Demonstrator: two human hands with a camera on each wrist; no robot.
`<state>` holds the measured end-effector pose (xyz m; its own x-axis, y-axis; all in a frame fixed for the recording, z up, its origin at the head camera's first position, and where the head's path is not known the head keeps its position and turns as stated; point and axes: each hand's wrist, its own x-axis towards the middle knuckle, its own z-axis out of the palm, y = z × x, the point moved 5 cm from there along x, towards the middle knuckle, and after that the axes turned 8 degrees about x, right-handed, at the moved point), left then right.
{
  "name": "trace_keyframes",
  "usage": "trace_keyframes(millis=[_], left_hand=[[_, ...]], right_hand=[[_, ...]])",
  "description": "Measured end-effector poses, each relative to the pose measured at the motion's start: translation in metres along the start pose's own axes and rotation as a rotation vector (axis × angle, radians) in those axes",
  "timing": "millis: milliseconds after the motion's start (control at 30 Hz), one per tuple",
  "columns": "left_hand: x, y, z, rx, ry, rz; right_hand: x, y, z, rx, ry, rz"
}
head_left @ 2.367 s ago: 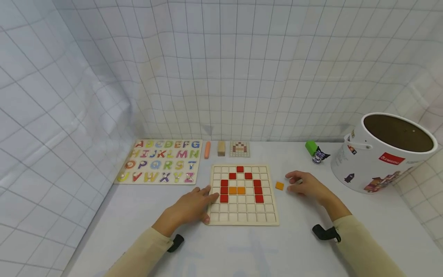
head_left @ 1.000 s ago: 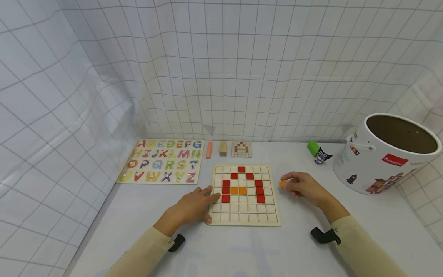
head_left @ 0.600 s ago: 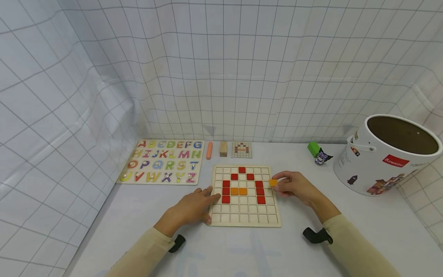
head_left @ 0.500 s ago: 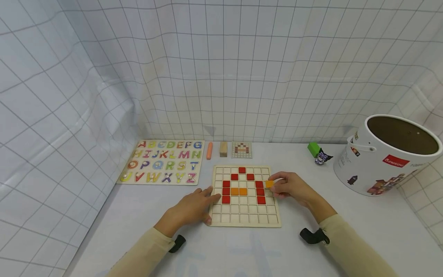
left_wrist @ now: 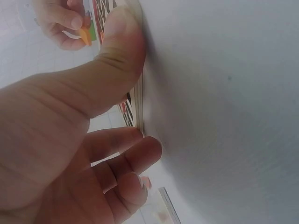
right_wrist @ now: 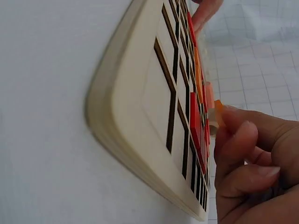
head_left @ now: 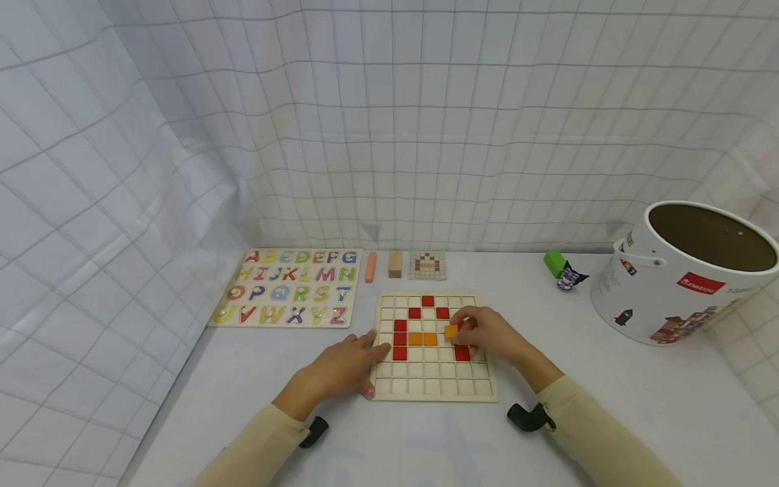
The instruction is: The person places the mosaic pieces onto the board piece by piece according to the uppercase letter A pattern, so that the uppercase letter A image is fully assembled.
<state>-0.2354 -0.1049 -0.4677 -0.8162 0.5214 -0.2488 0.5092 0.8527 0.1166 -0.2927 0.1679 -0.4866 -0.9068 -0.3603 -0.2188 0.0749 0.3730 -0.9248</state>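
Observation:
A wooden grid board (head_left: 432, 391) lies on the table, with red square tiles (head_left: 399, 339) and two orange tiles (head_left: 422, 339) set in an A-like pattern. Between thumb and fingertips, my right hand (head_left: 487, 331) pinches a third orange tile (head_left: 451, 331) over the board, just right of the two orange ones. That hand covers part of the right red column. The held orange tile (right_wrist: 218, 108) shows above the board's surface in the right wrist view. My left hand (head_left: 341, 368) rests at the board's left edge, its thumb (left_wrist: 122, 42) touching the rim.
An alphabet puzzle board (head_left: 286, 284) lies at the back left. Behind the grid stand an orange stick (head_left: 370, 267), a wooden block (head_left: 395, 264) and a small pattern card (head_left: 428, 266). A green block (head_left: 554, 264), a small figure (head_left: 570, 276) and a white bucket (head_left: 657, 297) are at right.
My right hand has picked up the orange tile from the table beside the board and carried it left over the grid. The left hand has stayed at the board's edge.

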Motion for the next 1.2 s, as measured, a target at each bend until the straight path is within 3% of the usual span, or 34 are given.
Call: trace_keyframes(millis=[267, 533, 1033, 1200], left_hand=[[-0.001, -0.001, -0.002, 0.023, -0.012, -0.004], [-0.002, -0.002, -0.002, 0.003, -0.022, -0.011], [-0.001, -0.009, -0.001, -0.024, -0.022, -0.026], [-0.001, -0.013, 0.000, -0.040, -0.047, -0.022]], right_hand=[[0.008, -0.009, 0.018, -0.333, 0.046, -0.053], [0.009, -0.016, 0.024, -0.446, 0.064, -0.037], [0.006, -0.020, 0.025, -0.496, 0.086, -0.058], [-0.001, -0.020, 0.013, -0.431, 0.087, -0.074]])
